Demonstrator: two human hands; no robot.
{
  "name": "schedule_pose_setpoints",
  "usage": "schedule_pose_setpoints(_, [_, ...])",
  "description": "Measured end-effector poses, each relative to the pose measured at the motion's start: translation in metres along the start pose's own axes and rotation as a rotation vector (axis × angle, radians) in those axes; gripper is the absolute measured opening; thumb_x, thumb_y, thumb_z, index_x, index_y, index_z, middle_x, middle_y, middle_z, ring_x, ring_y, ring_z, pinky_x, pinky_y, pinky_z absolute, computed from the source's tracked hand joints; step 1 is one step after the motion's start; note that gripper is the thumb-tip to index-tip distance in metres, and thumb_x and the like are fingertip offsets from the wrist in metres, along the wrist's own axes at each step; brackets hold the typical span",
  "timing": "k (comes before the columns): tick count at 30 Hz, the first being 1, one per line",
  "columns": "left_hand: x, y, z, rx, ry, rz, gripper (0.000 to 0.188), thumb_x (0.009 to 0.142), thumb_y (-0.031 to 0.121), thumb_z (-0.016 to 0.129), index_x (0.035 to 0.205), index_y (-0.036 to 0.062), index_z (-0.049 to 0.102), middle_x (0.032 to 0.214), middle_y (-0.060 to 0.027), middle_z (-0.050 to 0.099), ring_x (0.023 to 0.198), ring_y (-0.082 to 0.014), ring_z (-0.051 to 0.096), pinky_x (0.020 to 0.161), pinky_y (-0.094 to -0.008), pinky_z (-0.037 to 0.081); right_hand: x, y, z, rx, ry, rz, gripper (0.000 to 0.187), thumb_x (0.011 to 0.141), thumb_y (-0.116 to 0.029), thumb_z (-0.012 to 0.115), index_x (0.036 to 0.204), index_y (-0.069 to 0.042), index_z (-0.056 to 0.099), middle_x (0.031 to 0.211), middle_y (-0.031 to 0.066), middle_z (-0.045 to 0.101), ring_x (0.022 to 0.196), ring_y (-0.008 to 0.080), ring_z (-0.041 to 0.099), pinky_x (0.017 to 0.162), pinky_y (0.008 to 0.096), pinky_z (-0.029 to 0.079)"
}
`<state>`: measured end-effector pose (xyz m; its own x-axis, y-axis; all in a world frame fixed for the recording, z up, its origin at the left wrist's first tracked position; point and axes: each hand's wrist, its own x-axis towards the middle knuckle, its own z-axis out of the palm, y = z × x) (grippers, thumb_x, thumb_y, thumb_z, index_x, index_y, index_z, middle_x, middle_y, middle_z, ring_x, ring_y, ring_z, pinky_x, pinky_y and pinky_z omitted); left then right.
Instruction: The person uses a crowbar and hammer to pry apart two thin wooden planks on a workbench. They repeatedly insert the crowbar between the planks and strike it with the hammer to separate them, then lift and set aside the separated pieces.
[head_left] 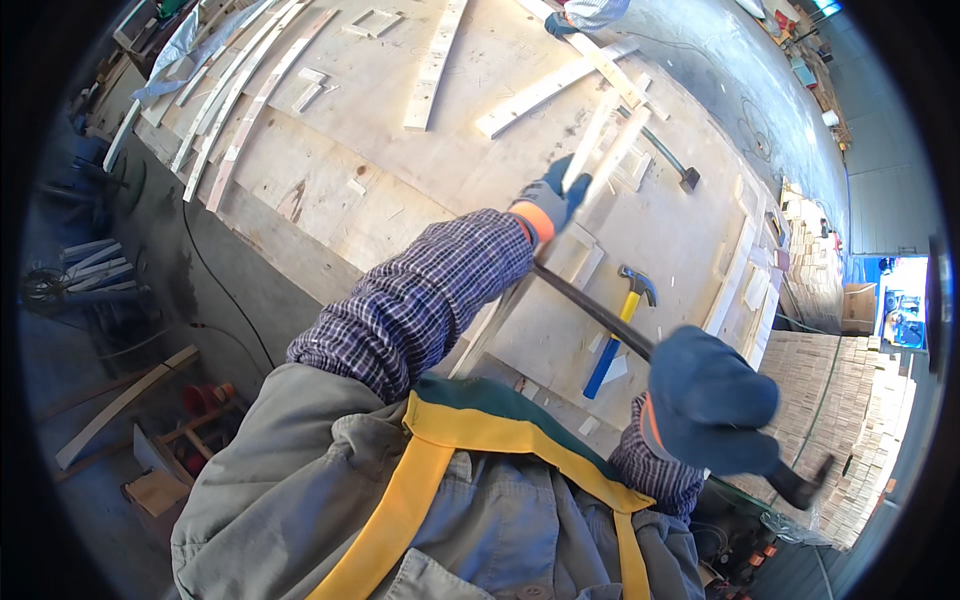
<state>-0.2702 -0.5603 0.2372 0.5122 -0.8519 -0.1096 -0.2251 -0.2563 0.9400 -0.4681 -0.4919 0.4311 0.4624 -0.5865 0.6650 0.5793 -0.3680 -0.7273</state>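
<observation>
My right hand (708, 395), in a dark blue glove, is wrapped round a dark crowbar (595, 308). Its hooked end (805, 488) sticks out below the fist, and the far tip reaches the timber beneath my left wrist. My left hand (556, 200), gloved in grey-blue with an orange cuff, is closed round a pale wooden slat (592, 140) that slants away from me; motion blurs the wood there. Between my hands and the right side lies a claw hammer (620, 330) with a yellow and blue handle. Whether the crowbar tip is wedged into the wood, I cannot tell.
A large plywood worktop (340, 180) carries long boards (240, 95) at left and a dark-headed hammer (688, 178) farther off. At the far edge, another person's gloved hand (560, 24) rests by a crossed plank (555, 88). Stacked timber (850, 430) stands at right.
</observation>
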Motion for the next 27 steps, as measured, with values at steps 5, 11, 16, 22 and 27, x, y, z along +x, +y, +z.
schedule_pose_setpoints(5, [0.019,-0.026,-0.025,-0.065,0.112,-0.026,0.051,0.089,0.047,0.052,0.125,0.0116,0.051,0.104,-0.0194,0.064,0.095,-0.0299,0.062,0.083,-0.0383,0.048,0.032,-0.055,-0.027,0.358,-0.021,-0.008,0.052,0.093,-0.058,0.034,0.083,-0.011,0.054,0.056,-0.0011,0.045,0.046,0.0119,0.04,0.048,0.0299,0.032])
schedule_pose_setpoints(11, [0.002,-0.013,-0.007,-0.078,0.037,0.073,0.06,0.089,0.05,0.048,0.133,0.009,0.041,0.113,-0.0219,0.06,0.106,-0.0353,0.058,0.091,-0.0412,0.044,0.032,-0.012,-0.031,0.31,-0.199,0.077,0.063,0.093,-0.059,0.035,0.085,-0.001,0.058,0.05,0.0009,0.043,0.041,0.0122,0.037,0.04,0.0277,0.028])
schedule_pose_setpoints(16, [-0.006,0.002,-0.012,-0.029,0.036,0.031,0.06,0.089,0.05,0.047,0.133,0.0081,0.041,0.113,-0.0222,0.061,0.106,-0.0357,0.058,0.091,-0.0414,0.044,0.031,-0.006,-0.029,0.29,-0.13,0.108,0.066,0.091,-0.062,0.036,0.061,-0.005,0.048,0.045,0.0005,0.04,0.04,0.0118,0.036,0.037,0.0259,0.025])
schedule_pose_setpoints(22, [-0.009,0.006,-0.012,-0.08,-0.021,0.018,0.059,0.09,0.045,0.048,0.135,0.0071,0.04,0.121,-0.0225,0.057,0.11,-0.0362,0.056,0.095,-0.0395,0.042,0.038,-0.007,-0.03,0.279,-0.165,0.161,0.067,0.09,-0.065,0.036,0.056,-0.008,0.043,0.046,0.0012,0.041,0.04,0.0115,0.036,0.038,0.0258,0.027])
schedule_pose_setpoints(27, [-0.008,-0.002,-0.012,-0.053,0.037,0.068,0.058,0.089,0.049,0.048,0.13,0.0077,0.045,0.109,-0.0212,0.062,0.103,-0.0352,0.06,0.089,-0.0402,0.045,0.042,-0.005,-0.028,0.292,-0.209,0.145,0.064,0.091,-0.061,0.037,0.077,-0.002,0.056,0.047,0.0,0.042,0.041,0.0106,0.037,0.039,0.0258,0.029])
